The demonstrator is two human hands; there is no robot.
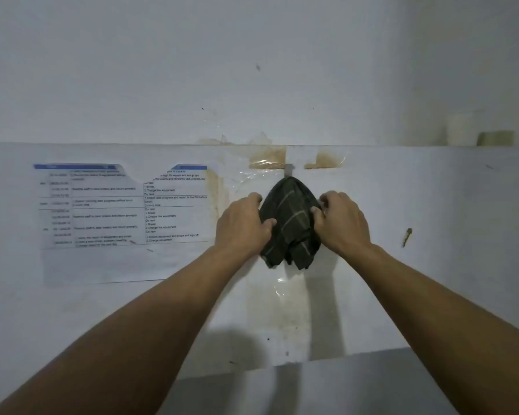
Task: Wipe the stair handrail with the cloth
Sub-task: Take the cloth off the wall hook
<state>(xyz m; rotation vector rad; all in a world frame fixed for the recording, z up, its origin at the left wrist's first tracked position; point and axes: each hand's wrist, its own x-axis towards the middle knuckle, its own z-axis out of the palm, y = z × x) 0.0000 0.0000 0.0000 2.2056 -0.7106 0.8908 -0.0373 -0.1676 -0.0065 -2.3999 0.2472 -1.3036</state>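
A dark green cloth (pixel 289 217) with thin pale stripes hangs bunched from a small grey hook (pixel 289 170) on a white wall. My left hand (pixel 243 226) grips the cloth's left edge, thumb pressed into the fabric. My right hand (pixel 340 221) pinches its right edge. Both arms reach forward from the bottom of the view. No stair handrail is in sight.
A printed schedule sheet (pixel 123 217) is stuck to the wall left of the cloth. Brown tape stains (pixel 267 158) and peeling clear film surround the hook. A ledge line (pixel 102 143) crosses the wall. A rusty mark (pixel 406 236) lies to the right.
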